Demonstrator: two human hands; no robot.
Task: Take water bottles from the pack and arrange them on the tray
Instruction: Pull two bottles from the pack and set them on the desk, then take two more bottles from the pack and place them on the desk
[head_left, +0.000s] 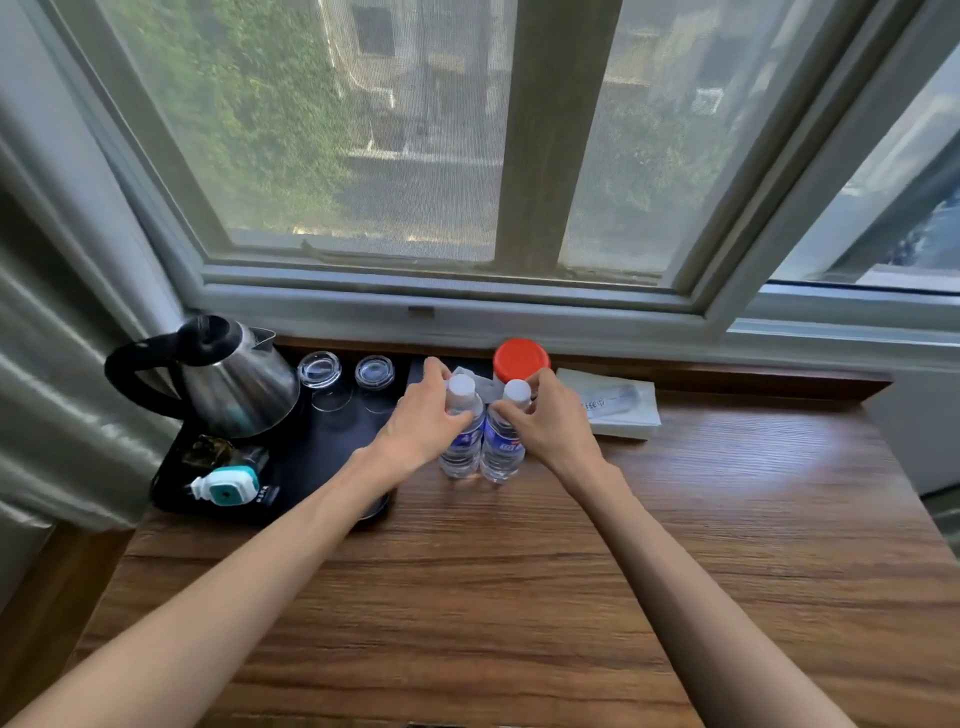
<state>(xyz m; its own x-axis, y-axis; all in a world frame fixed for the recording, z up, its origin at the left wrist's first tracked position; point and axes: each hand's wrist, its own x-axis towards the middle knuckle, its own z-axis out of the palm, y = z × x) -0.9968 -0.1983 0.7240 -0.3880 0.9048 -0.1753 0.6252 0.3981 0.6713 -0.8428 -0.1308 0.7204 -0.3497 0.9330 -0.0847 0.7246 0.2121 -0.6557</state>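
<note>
Both hands, left hand (426, 415) and right hand (550, 415), grip two water bottles (480, 447) on the tabletop (519, 571), beside the tray (311, 467); placing remains.

Both your arms reach forward, bare forearms converging; your left hand (423, 415) and right hand (550, 418) are each curled closed, fingers wrapped, thumbs pointing inward, nearly meeting
</note>
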